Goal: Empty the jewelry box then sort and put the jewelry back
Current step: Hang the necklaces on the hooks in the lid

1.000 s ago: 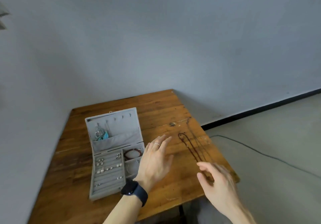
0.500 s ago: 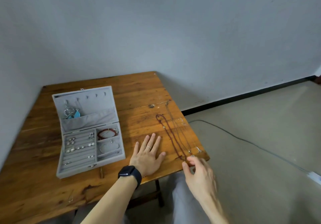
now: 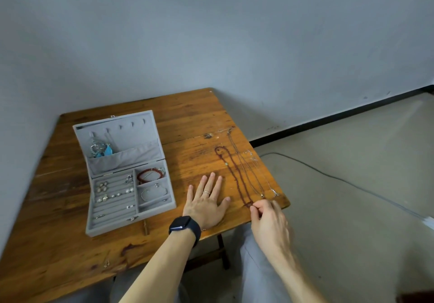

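The jewelry box (image 3: 131, 138) at centre left is pale grey throughout: lining, ridged rows and lid pocket alike. A turquoise-blue piece (image 3: 107, 151) shows in the pocket among silvery ones. One compartment holds a dark red bead bracelet (image 3: 150, 175), and the one below it a silver bangle (image 3: 153, 193). The earrings (image 3: 102, 186) on the rows are pearly white and silver. The table (image 3: 187, 119) is orange-brown wood, plank-grained with darker stains. Right of centre lie a maroon beaded necklace (image 3: 237, 180) and thin silver chains (image 3: 274, 194). At lower centre are a black smartwatch (image 3: 184, 227) and a silver ring (image 3: 206, 192). The wall (image 3: 211, 32) is blue-grey, the skirting (image 3: 328, 118) is black, and the floor (image 3: 352, 208) is beige-grey and crossed by a dark cable (image 3: 328, 177).
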Tool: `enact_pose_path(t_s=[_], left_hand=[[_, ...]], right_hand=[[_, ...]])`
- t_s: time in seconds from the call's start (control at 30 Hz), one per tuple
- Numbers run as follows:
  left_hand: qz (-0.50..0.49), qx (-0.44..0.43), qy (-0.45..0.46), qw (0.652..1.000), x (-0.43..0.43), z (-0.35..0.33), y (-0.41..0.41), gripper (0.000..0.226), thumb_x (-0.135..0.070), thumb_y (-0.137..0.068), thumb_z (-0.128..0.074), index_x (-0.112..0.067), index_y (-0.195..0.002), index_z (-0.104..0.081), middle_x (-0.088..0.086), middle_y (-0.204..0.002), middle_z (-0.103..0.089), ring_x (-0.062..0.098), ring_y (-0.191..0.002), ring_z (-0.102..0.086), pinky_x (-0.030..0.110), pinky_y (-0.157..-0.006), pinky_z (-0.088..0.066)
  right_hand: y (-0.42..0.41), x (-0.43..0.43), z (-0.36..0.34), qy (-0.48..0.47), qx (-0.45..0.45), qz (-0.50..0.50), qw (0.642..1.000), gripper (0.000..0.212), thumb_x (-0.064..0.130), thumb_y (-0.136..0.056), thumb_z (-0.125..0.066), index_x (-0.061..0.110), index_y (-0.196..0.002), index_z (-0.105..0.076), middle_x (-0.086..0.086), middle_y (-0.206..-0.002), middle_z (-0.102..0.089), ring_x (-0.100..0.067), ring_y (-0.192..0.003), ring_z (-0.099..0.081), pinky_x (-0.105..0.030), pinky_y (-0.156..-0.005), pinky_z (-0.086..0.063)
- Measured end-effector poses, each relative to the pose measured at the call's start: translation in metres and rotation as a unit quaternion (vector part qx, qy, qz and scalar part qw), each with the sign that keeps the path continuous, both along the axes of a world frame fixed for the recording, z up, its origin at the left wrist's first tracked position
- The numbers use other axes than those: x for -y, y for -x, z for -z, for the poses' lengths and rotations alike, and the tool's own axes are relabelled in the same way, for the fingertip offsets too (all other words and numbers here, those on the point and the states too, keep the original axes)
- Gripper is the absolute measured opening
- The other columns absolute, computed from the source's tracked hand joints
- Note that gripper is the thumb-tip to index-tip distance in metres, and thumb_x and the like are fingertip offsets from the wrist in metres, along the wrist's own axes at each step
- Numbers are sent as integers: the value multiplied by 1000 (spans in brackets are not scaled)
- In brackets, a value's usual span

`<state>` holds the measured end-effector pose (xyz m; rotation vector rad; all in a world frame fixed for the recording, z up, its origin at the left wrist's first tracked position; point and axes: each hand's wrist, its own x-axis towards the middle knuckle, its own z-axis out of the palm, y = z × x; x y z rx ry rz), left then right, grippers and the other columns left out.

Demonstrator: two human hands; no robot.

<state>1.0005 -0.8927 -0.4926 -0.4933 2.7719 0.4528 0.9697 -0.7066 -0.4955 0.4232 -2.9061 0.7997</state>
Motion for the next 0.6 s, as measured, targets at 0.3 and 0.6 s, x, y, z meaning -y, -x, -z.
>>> enact_pose_path(t_s=[0.3, 0.6], left_hand=[[-2, -2, 8, 1000, -1, 0, -2, 72, -67, -100, -14, -36, -158, 14, -10, -165, 20, 13, -152, 20, 47, -123, 12], [-14, -23, -17, 1000, -1, -3, 0, 71, -65, -100, -24, -37, -159, 2, -10, -168, 10, 15, -154, 13, 47, -122, 10]], right_hand=[[17, 19, -16, -92, 83, 42, 991, 32, 46, -96, -52, 20, -101, -70, 0, -102, -68, -23, -96, -66, -29, -69, -48], [13, 23, -21, -92, 78, -42, 992, 34, 38, -106, -36, 12, -118, -54, -4, -114, -60, -22, -104, -63, -31, -74, -49]])
